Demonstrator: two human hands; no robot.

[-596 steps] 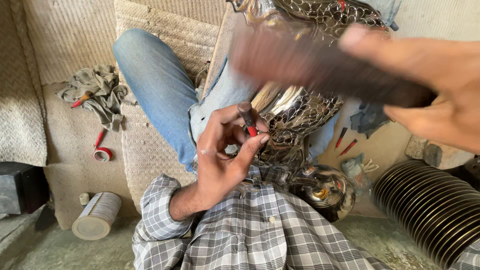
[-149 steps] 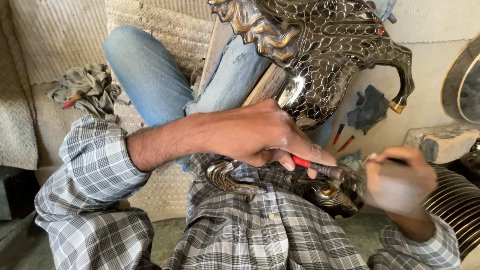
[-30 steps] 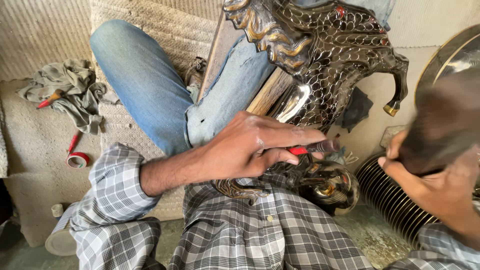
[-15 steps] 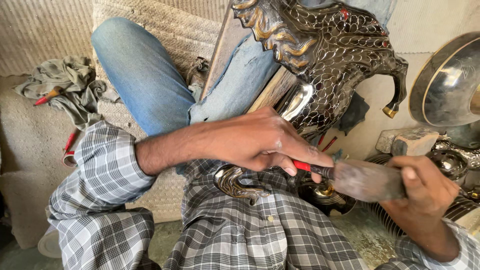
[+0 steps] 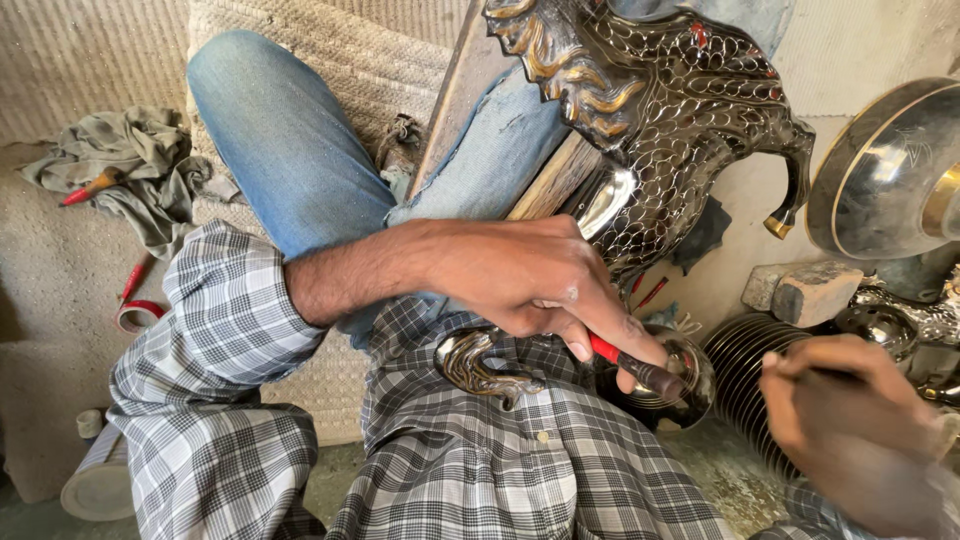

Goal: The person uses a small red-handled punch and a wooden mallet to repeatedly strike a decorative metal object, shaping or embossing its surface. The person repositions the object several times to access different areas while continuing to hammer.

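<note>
We take the ornate dark metal vessel [image 5: 660,110] as our landmark: it rests tilted across the lap, its scaled body against a wooden board [image 5: 545,190] and the blue-jeaned leg [image 5: 290,140], its curved spout with a brass tip pointing to the right. Just below the vessel's body, the left hand [image 5: 520,275] has its grip clenched around a red-handled chisel [image 5: 630,362], the fingers wrapped over the red shaft and the dark tip set against the round metal rim at the vessel's lower end. Beside that tip, a gilded curled handle [image 5: 480,362] of the vessel lies on the checked shirt. Lower right of the vessel, the right hand [image 5: 850,410] is blurred; its grip looks closed on a dark thin handle, but we cannot tell what tool it is. Behind that hand lies a stack of ribbed dark discs [image 5: 745,350], and right of the vessel's spout stands a large round metal lid [image 5: 880,170], with a stone block [image 5: 805,290] below it. Far left of the vessel, a grey-green rag [image 5: 130,175] sits on the woven mat [image 5: 340,40] with a red-handled tool on it, a roll of red tape [image 5: 135,315] nearer us, and a pale cylinder [image 5: 95,480] at the lower left.
</note>
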